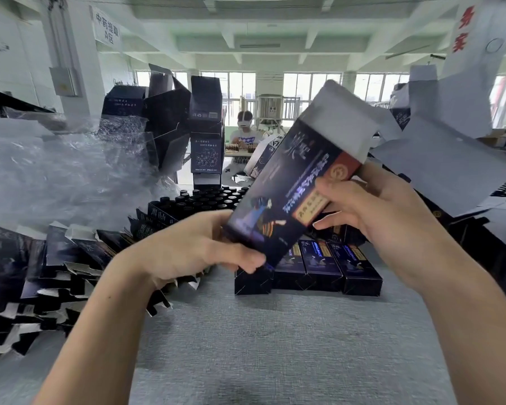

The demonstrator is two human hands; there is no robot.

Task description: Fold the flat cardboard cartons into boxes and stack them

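Head view. A table [275,346] covered in grey, finely ribbed cloth fills the foreground of a white workroom with a beamed ceiling, a row of windows [310,83] along the far wall and a hanging sign [107,29] at upper left. Above the table both hands hold one carton [292,185] tilted, lower end at left, upper end at upper right. It is a long rectangular sleeve of glossy dark blue printed card with a red and gold label and a pale, unprinted flap open at the top. The left hand [193,247] grips the lower end, fingers [246,260] curled round its edge. The right hand [371,211] holds the upper part, thumb pressed on the printed face, fingers reaching beneath. Just behind the hands, finished boxes [319,267] lie side by side on the cloth, touching. At left, flat cartons [41,273] lie in an overlapping heap with jagged pale tabs. Behind them is crumpled clear plastic wrap [56,159]. Dark capped bottles [211,197] stand packed together mid-table, before a tall stack of boxes [206,127]. A seated person [244,133] is farther back.
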